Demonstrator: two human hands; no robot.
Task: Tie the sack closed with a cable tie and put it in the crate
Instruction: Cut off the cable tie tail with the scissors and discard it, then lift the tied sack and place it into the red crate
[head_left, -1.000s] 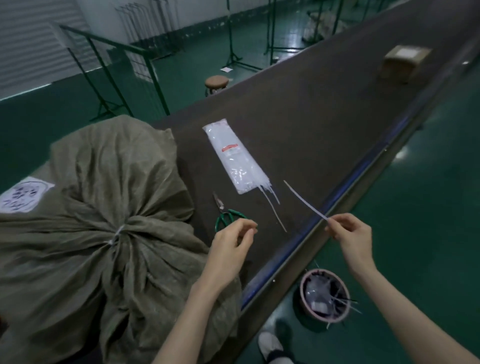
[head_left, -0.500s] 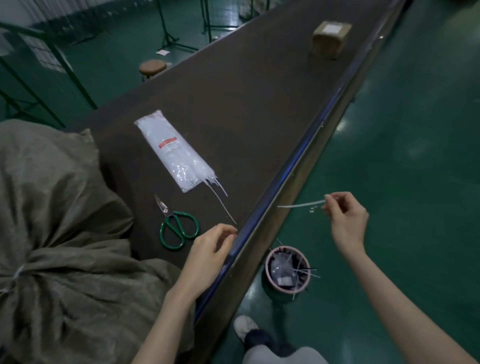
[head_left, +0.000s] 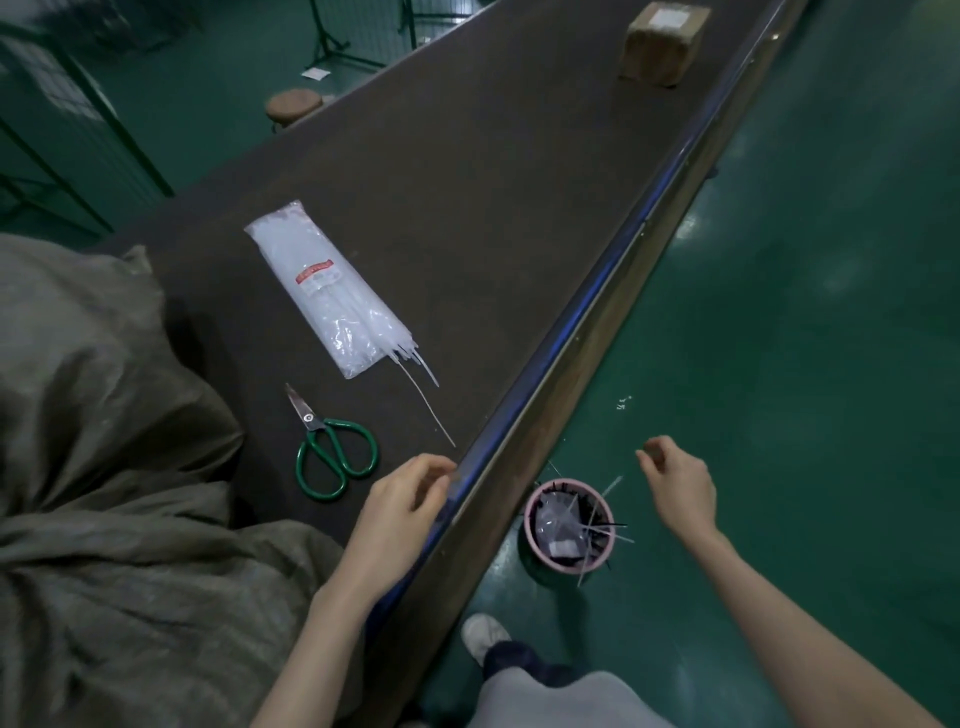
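Observation:
The big olive-grey sack (head_left: 104, 493) lies on the dark belt (head_left: 493, 208) at the left; its tied neck is outside the frame. My left hand (head_left: 400, 514) hovers at the belt's near edge, fingers loosely curled, holding nothing. Out over the green floor, my right hand (head_left: 680, 488) hangs just right of a pink bin (head_left: 569, 525), also with nothing in it. A thin white cable-tie strip (head_left: 613, 486) is in the air between that hand and the bin. A clear pack of white cable ties (head_left: 332, 291) lies on the belt.
Green-handled scissors (head_left: 332, 457) lie between the pack and my left hand. A cardboard box (head_left: 660, 44) sits far up the belt. A round stool (head_left: 293, 104) and green metal railings (head_left: 78, 156) stand beyond the belt. My shoe (head_left: 483, 634) is below the bin.
My right hand swung from the belt out over the bin and let go of the white strip it was pinching. The view turned right, taking the sack's tied neck out of frame.

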